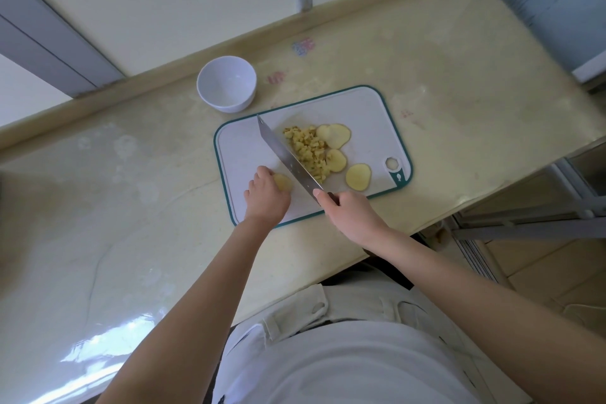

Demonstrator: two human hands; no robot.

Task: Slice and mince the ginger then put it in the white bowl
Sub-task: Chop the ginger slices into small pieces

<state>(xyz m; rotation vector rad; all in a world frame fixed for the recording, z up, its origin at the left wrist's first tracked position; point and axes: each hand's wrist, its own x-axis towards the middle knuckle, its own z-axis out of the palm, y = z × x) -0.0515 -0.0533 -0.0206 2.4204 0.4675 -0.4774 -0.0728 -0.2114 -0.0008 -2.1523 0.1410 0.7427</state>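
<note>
A white cutting board with a green rim (pixel 367 102) lies on the counter. On it sits a pile of minced ginger (pixel 306 149) with several round ginger slices (pixel 358 176) to its right. My left hand (pixel 266 197) holds a ginger piece (pixel 284 182) at the board's near left. My right hand (pixel 352 213) grips the handle of a cleaver (pixel 284 154), whose blade runs between the ginger piece and the minced pile. The white bowl (pixel 226 84) stands empty just beyond the board's far left corner.
The pale counter (pixel 131 190) stretches wide to the left. A raised ledge and window frames run along the back. The counter's right edge drops off to a metal rack (pixel 524 220) and tiled floor.
</note>
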